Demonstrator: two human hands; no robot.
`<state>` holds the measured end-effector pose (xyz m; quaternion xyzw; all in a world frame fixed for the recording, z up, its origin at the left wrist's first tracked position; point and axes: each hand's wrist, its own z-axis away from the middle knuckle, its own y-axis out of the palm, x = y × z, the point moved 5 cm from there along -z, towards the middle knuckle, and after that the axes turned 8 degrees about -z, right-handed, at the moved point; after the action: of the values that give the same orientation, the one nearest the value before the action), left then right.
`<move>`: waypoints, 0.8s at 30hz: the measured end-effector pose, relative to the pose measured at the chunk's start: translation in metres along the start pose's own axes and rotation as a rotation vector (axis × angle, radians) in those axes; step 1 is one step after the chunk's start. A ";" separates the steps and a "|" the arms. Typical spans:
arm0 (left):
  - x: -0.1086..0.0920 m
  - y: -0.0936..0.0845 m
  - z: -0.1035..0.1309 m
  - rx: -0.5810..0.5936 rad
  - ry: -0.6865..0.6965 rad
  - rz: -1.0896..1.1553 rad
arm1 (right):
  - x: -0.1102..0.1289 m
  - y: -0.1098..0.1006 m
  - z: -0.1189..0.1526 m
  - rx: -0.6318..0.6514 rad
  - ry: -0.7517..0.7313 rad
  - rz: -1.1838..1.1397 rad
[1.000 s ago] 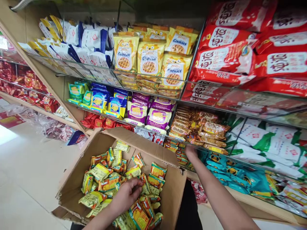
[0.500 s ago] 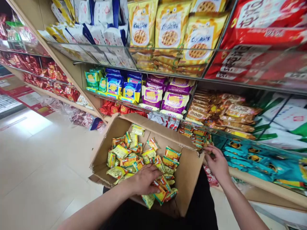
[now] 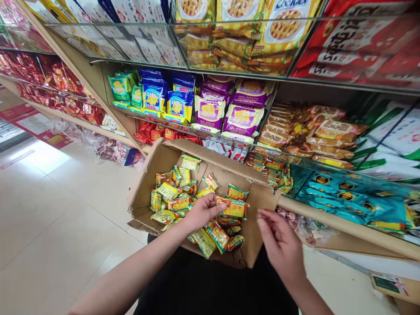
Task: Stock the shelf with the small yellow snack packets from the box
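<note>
An open cardboard box [image 3: 265,201] rests at my lap, tilted, with several small yellow, orange and green snack packets [image 3: 168,191] inside. Over the box, my left hand [image 3: 205,212] pinches one orange-yellow packet [image 3: 233,207] between thumb and fingers. Just right of that packet, above the box's right side, is my right hand [image 3: 282,245]. Its fingers are curled with the thumb near the fingertips, and whether anything is between them is hidden. Similar packets [image 3: 274,171] are stacked in the low shelf compartment behind the box's right corner.
Glass-fronted shelves [image 3: 210,72] hold cookie bags, purple biscuit packs [image 3: 244,116], brown packets [image 3: 337,129] and blue-green packets [image 3: 341,197]. Their wooden edge [image 3: 348,227] runs beside my right hand. Plastic-wrapped goods [image 3: 108,144] lie on the tiled floor at left.
My left hand has risen from the pile with a packet in it. My right hand has moved left and down from the shelf to over the box. The view has tilted downward.
</note>
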<state>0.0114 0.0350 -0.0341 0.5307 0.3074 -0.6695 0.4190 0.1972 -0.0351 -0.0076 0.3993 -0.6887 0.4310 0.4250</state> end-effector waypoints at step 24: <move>-0.018 -0.023 0.012 -0.144 0.320 -0.976 | -0.042 -0.064 -0.018 -0.465 0.350 -0.290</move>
<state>-0.0123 0.0397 -0.0145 0.3911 0.6248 -0.6745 0.0411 0.2740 -0.0308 -0.0257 0.3054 -0.6211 0.2591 0.6737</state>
